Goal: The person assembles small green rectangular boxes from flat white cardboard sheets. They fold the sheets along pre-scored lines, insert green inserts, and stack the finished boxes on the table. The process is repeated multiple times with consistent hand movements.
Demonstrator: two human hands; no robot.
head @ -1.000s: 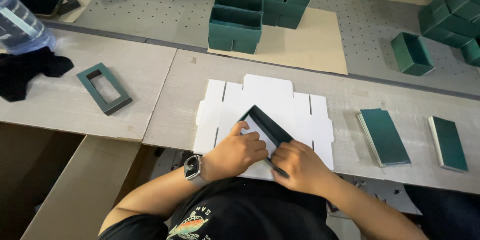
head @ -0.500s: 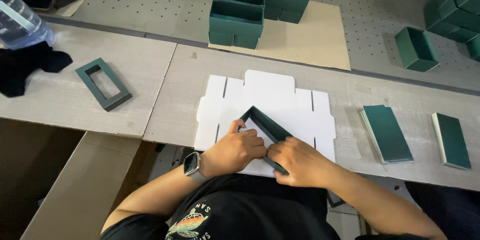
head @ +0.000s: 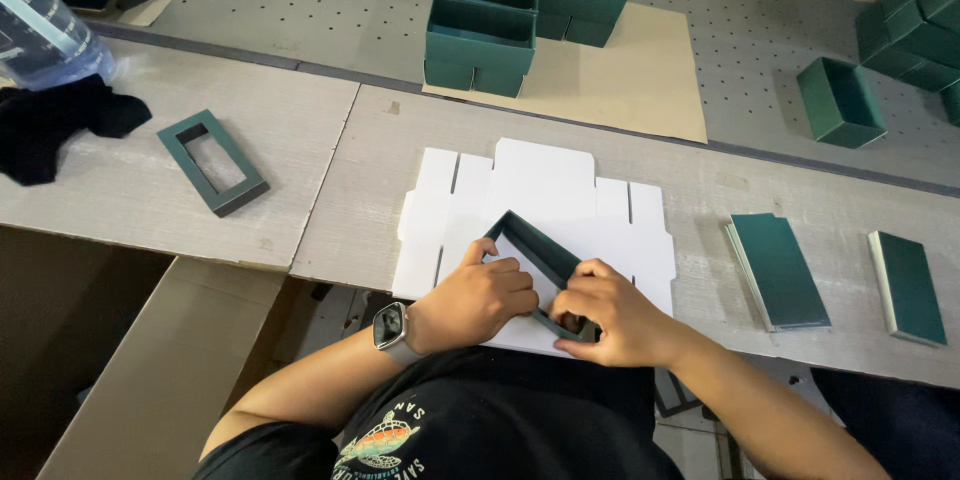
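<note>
On the white card (head: pixel 540 205), the left hand (head: pixel 480 298) and right hand (head: pixel 610 312) pinch a half-shaped green frame (head: pixel 535 252), with flat green pieces (head: pixel 780 270) waiting nearby.

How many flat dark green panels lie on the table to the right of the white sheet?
2: one flat green panel just right of the white sheet, another green panel near the right edge. None seems hidden.

Grey wood-grain worktop (head: pixel 250 155) runs across mid frame, w/ a seam approx centre-left. Beyond it, top of frame: grey perforated surface (head: pixel 330 10). Brown cardboard panel (head: pixel 150 380) lower left. Even, soft light.
</note>
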